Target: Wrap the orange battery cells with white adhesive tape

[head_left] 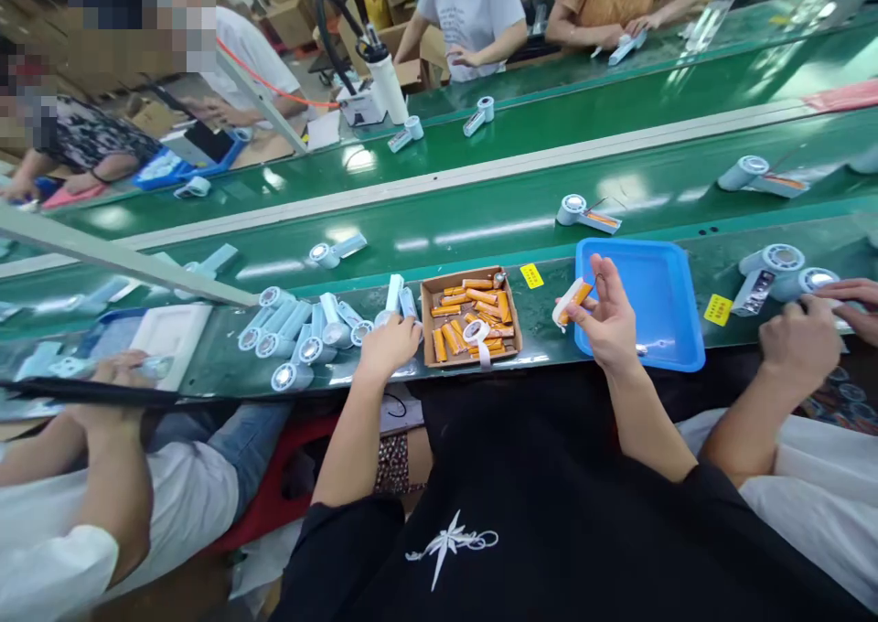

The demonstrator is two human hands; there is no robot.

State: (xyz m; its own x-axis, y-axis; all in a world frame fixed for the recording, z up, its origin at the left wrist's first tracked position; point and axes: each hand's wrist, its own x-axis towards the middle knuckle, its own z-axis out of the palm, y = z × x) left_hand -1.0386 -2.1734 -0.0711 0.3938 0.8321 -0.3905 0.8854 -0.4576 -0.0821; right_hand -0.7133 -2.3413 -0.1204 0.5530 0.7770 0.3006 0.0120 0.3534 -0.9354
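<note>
My right hand (609, 322) is raised over the left side of a blue tray (694, 352). Between its thumb and fingers it pinches an orange battery (574, 302) with a white piece on its outer side. My left hand (390, 346) is closed, its fingers curled over a light blue handheld fan (396, 291); the hand hides much of that fan. Just right of this hand stands a cardboard box (430, 294) holding many orange batteries (449, 337) and a roll of white tape (476, 331).
Several light blue fans (316, 348) cluster left of my left hand. Fans with exposed batteries (591, 212) lie on the green conveyor belt (480, 215). A co-worker's hands (799, 334) work close on the right; another person's hands (123, 370) are at left. A slanted metal bar (130, 254) crosses the left side.
</note>
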